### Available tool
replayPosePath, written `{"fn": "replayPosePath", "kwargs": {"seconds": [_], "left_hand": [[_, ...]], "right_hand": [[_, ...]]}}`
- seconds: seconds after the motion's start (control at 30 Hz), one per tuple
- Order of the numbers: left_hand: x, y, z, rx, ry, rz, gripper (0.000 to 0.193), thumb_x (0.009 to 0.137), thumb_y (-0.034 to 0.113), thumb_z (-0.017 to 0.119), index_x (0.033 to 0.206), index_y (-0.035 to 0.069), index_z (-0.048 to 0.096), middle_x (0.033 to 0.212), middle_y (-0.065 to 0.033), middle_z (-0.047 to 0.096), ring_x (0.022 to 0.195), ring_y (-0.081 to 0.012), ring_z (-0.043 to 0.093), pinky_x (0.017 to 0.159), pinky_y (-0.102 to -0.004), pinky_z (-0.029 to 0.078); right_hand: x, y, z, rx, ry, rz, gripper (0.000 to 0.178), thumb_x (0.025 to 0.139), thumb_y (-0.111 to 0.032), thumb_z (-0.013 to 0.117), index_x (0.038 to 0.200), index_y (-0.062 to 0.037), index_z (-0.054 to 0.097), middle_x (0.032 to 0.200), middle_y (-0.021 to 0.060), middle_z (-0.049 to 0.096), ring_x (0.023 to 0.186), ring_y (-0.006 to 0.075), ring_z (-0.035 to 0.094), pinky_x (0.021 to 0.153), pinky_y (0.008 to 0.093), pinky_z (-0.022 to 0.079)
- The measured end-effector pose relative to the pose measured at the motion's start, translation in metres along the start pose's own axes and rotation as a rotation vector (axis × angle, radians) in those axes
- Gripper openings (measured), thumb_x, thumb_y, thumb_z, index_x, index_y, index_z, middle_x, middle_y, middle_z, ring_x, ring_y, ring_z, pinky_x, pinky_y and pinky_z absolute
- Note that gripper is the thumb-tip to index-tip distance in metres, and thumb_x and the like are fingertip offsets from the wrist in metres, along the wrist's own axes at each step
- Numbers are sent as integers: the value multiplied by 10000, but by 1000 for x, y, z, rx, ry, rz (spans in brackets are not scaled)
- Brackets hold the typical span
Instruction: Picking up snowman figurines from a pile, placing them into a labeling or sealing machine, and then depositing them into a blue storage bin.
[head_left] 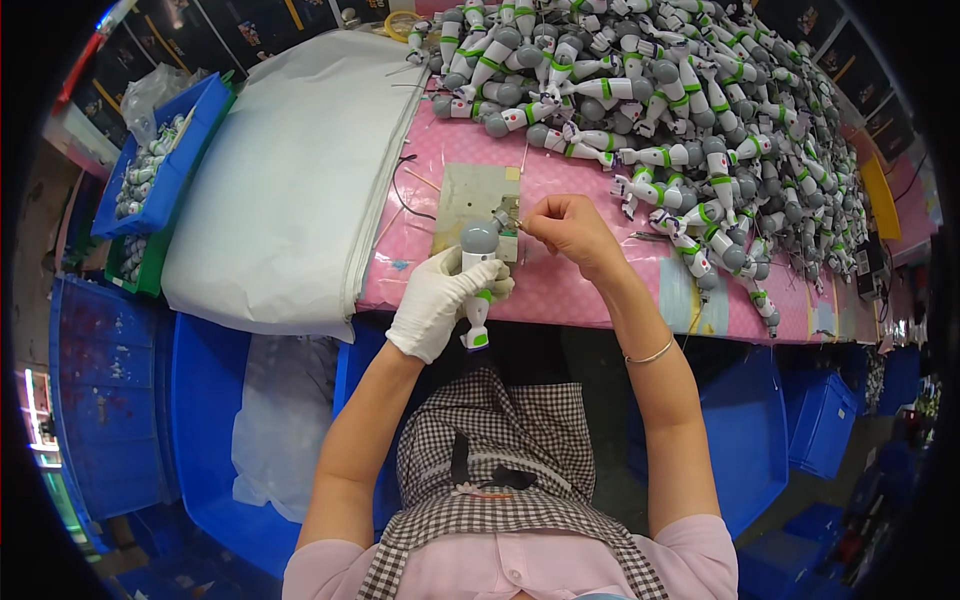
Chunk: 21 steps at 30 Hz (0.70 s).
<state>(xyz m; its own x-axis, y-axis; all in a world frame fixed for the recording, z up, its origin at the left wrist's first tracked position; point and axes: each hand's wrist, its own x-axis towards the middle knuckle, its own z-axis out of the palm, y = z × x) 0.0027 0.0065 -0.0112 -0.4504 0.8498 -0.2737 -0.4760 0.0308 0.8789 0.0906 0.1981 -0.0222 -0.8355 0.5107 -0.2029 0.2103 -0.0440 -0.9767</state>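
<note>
1. One toy arm [478, 268] gripped upright in my gloved left hand [437, 300], at the table [560, 290] edge.
2. My right hand [570, 228] pinches a small pin at its top.
3. Big pile [680, 110] likely waits.

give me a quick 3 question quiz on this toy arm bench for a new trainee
1. True or false: the left hand wears a white glove and the right hand is bare.
2. What does the left hand grip? A) a white and green toy arm with a grey ball end B) a blue bin C) a roll of tape
3. Fill in: the big pile of toy arms lies on a ____ table cover.

Key
1. True.
2. A, the toy arm, held upright at the table edge, ball end up.
3. Pink.
</note>
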Motion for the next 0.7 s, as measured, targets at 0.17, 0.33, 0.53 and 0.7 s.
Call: {"fn": "replayPosePath", "kwargs": {"seconds": [0.17, 0.33, 0.53, 0.7], "left_hand": [[1, 2, 3, -45, -9, -1, 274, 863, 161, 630, 1053, -28, 571, 902, -78, 636, 787, -159, 632, 695, -263, 491], [-2, 3, 1, 5, 1, 7, 294, 863, 183, 628, 1071, -12, 558, 876, -69, 622, 781, -153, 616, 719, -276, 494], [-73, 15, -30, -270, 10, -44, 382, 801, 190, 682, 1095, 29, 499, 885, -43, 568, 768, -140, 581, 706, -318, 508], [-127, -2, -135, -90, 1052, 526, 280, 857, 83, 619, 1074, 35, 449, 825, -43, 532, 744, -138, 560, 716, -312, 490]], "right_hand": [[3, -8, -2, -355, 59, -85, 134, 742, -125, 647, 687, -12, 598, 585, -6, 533, 494, 56, 454, 437, 219, 348], [3, -13, -2, -289, 17, -64, 151, 746, -146, 657, 695, -13, 607, 587, -4, 543, 498, 58, 470, 442, 217, 358], [64, -48, -28, -247, 246, -418, 168, 811, -139, 612, 885, 7, 644, 743, 64, 653, 582, 139, 586, 562, 242, 466], [136, -21, -11, -1517, 245, -572, 496, 697, -60, 618, 1184, -54, 524, 1189, 138, 552, 1085, 328, 524, 845, 436, 470]]}}
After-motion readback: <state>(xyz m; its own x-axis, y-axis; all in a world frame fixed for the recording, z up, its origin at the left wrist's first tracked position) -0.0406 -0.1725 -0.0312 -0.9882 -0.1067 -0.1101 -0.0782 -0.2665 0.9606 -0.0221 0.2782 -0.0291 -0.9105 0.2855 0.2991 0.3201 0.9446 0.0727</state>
